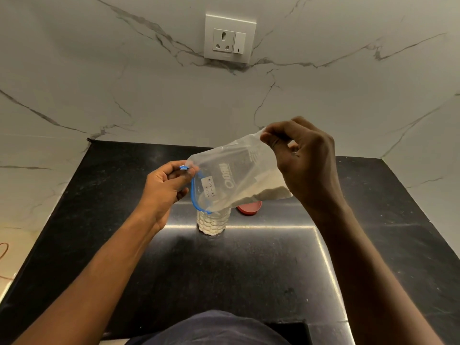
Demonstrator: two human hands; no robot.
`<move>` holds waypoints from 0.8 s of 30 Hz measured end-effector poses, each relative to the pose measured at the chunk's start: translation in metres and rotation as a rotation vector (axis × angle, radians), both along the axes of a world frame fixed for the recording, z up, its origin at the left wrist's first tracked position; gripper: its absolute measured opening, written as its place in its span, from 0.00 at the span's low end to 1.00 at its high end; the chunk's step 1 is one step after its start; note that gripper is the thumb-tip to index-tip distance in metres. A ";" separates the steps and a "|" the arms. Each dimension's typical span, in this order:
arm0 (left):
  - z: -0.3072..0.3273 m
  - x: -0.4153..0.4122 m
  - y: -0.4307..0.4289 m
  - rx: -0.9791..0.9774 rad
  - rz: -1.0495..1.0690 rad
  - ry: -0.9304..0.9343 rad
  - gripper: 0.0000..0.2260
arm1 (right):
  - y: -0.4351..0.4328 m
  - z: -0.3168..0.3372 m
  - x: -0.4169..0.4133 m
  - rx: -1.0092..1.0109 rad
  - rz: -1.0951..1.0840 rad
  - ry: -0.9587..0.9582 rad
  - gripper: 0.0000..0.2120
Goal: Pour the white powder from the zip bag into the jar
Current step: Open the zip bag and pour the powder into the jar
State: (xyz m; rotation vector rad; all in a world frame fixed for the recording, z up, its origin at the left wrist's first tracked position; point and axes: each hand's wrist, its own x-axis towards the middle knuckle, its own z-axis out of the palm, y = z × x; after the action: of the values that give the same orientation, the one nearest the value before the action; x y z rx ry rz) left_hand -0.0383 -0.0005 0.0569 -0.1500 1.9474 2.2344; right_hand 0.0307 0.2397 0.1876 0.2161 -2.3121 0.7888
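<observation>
1. Black stone counter (261, 265) fills the lower frame, backed by white marble-veined wall (124, 83) with a socket and switch plate (229, 38) at upper centre.
2. Zip bag (234, 175), clear with a blue zip edge, is held tilted above the counter at frame centre, mouth lowest at left. A handwritten label reads "MILK POWDER".
3. White powder (270, 193) sits in the bag's lower right corner.
4. Left hand (165, 185) pinches the blue slider end of the mouth between thumb and fingers.
5. Right hand (306, 160) pinches the bag's upper corner, fingers pressed together.
6. Jar (212, 221), clear and partly filled, stands directly below the bag's mouth.
7. Red lid (249, 208) lies on the counter just right of the jar.
</observation>
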 end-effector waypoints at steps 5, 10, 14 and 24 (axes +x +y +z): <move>0.001 0.000 0.000 0.010 -0.032 0.003 0.07 | 0.011 -0.012 0.001 0.012 -0.054 -0.001 0.05; 0.016 -0.003 0.001 -0.156 -0.073 0.069 0.07 | 0.021 -0.021 0.004 -0.012 -0.095 0.010 0.05; 0.048 -0.007 -0.001 -0.720 -0.218 0.319 0.25 | 0.026 -0.027 0.006 -0.088 -0.110 -0.010 0.04; 0.124 -0.010 0.108 -0.933 -0.592 0.786 0.14 | 0.034 -0.030 0.006 -0.398 -0.156 -0.132 0.04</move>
State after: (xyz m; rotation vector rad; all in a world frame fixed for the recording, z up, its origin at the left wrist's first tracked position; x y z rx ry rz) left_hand -0.0480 0.1076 0.1812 1.1673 2.7353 0.9237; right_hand 0.0364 0.2737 0.1573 -0.1958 -2.2021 1.1871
